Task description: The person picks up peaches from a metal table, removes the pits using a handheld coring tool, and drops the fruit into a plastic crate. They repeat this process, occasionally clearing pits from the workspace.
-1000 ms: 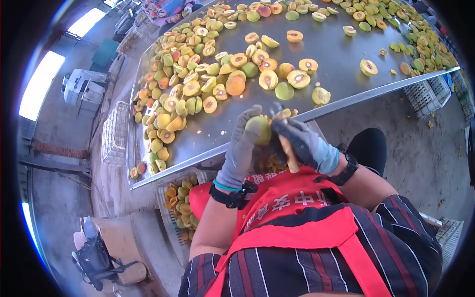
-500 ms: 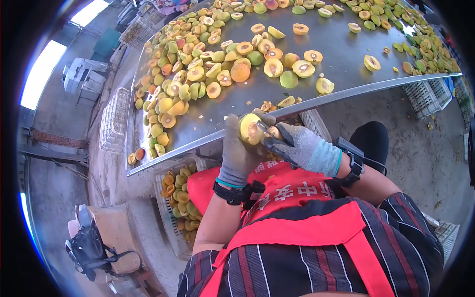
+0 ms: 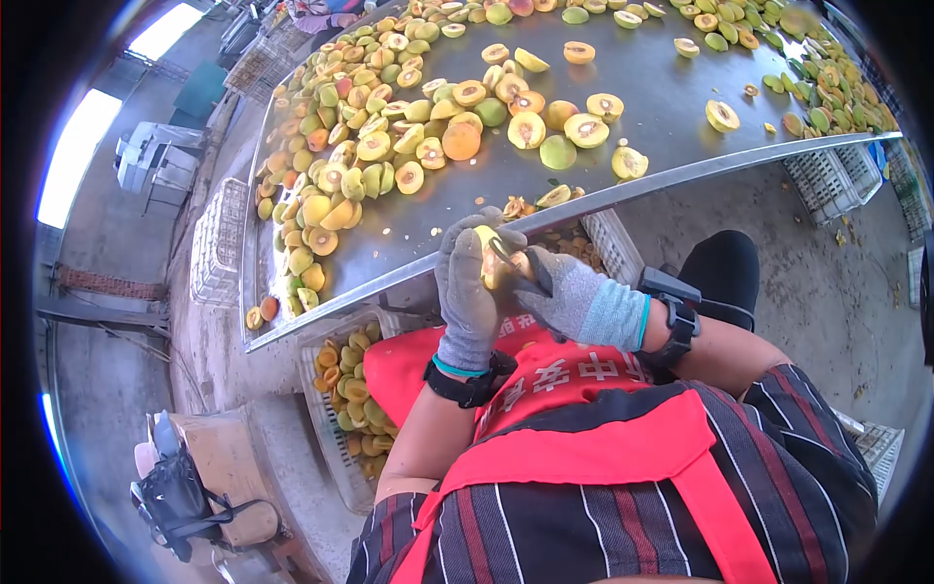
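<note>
My left hand [image 3: 465, 292], in a grey knit glove, is closed around a yellow peach half [image 3: 486, 268] at the table's near edge. Opposite it, my gloved right hand [image 3: 574, 297] grips a small pitting tool [image 3: 501, 249] with a dark curved metal end. That end rests against the cut face of the fruit, and fingers cover most of the handle. Just beyond my hands, a few scraps and a cut half [image 3: 555, 196] lie by the table's rim. Many halved peaches [image 3: 461, 141], several with pits still in them, are spread over the metal table [image 3: 652, 107].
Below the table on the left stands a white crate of peach halves [image 3: 352, 389]. More white crates [image 3: 827, 190] are under the right side. A black bag [image 3: 180, 496] lies against a cardboard box [image 3: 229, 457] at lower left. Another person's arm [image 3: 341, 19] shows at the far edge.
My left fingers have wrapped further over the peach half, which has turned and shows less of its cut face. The tool's end now lies across it. The whole view has shifted slightly.
</note>
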Demonstrator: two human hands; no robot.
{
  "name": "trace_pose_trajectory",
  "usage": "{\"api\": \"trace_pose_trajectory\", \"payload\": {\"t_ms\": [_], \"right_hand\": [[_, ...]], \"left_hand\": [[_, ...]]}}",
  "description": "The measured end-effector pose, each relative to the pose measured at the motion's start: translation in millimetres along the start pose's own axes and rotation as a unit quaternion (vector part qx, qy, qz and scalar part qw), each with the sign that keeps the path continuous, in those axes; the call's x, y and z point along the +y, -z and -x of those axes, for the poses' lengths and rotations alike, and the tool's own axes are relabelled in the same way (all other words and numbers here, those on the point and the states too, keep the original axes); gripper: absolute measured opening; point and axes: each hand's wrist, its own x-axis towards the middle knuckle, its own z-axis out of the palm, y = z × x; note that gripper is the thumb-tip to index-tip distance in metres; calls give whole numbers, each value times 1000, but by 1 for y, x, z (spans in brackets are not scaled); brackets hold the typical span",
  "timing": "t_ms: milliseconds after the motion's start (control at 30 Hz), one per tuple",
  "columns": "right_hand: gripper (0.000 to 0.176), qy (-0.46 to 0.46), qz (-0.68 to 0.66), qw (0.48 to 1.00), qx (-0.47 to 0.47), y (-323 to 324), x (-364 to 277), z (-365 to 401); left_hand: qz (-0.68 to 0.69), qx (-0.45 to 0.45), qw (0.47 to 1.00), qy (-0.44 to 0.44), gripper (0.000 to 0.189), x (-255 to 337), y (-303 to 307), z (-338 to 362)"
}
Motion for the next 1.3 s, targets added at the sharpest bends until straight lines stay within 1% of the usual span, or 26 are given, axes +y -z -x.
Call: {"api": "trace_pose_trajectory", "payload": {"t_ms": [33,67,100,167,233,300,367,400,500,533,567,600,667,733,767,800,867,1000,1033,1067,1133,1167,1200,1233,1267,1300], "right_hand": [[36,-136,-136,977,-94,8,-13,-3],[33,-265,-266,908,-184,16,-25,-5],[32,-283,-282,897,-189,20,-32,-6],[29,-269,-261,906,-194,21,-34,-4],[27,-255,-240,915,-201,21,-34,-3],[23,-136,-108,973,-152,20,-30,-2],[23,-107,-63,983,-138,9,-10,1],[23,-78,-17,989,-127,2,0,4],[25,-38,-56,996,-58,-13,0,9],[25,-49,-64,994,-69,-16,2,7],[24,-66,-86,987,-118,-8,-4,1],[24,-41,-147,985,-86,-10,-2,4],[22,-230,-217,923,-221,-10,-3,-1],[21,21,-136,986,-98,-24,7,1],[21,15,-29,993,-116,-23,13,7],[21,15,-27,993,-114,-15,7,10],[29,-116,50,977,-172,-2,-3,13],[26,-82,-21,975,-204,1,-10,8],[28,-54,-68,983,-162,-1,-9,11],[28,-59,-68,983,-157,-2,-6,13],[25,-138,-19,971,-195,-8,3,20],[25,-130,-23,977,-166,-15,9,23],[24,-130,-17,975,-180,-8,3,22],[24,-70,-21,984,-164,-3,-6,16],[20,-178,-85,956,-216,8,-14,18],[21,-230,-155,932,-233,-21,12,15]], "left_hand": [[-38,-19,999,-13,35,0,3,-1],[-76,-37,996,-27,35,1,4,-1],[-75,-38,996,-25,35,2,5,-1],[-129,-100,983,-80,37,5,7,-1],[-143,-105,980,-86,41,2,10,-2],[-157,-113,977,-91,44,3,9,-2],[-124,-62,989,42,38,11,4,3],[-122,-64,989,44,38,14,6,4],[-296,-49,953,-29,26,25,-1,8],[-200,23,979,19,21,19,-1,7],[-237,18,971,-17,21,14,2,6],[-251,-5,965,-71,22,6,7,5],[-250,18,966,-57,22,9,1,11],[-231,-25,968,-92,22,4,6,10],[-269,-27,956,-117,20,3,4,9],[-267,-30,956,-118,20,6,2,6],[-225,-73,968,84,20,15,-1,1],[-182,3,980,82,15,9,-6,6],[-164,-22,986,34,15,4,-4,6],[-162,-27,986,39,15,6,-2,2],[-262,-130,948,128,17,21,-4,-1],[-356,-143,916,118,18,27,-10,0],[-337,-153,917,147,19,28,-12,-3],[-322,-153,918,176,19,28,-9,-4],[-290,-128,932,174,19,23,-6,-4],[-234,-55,951,197,19,17,-12,-2]]}}
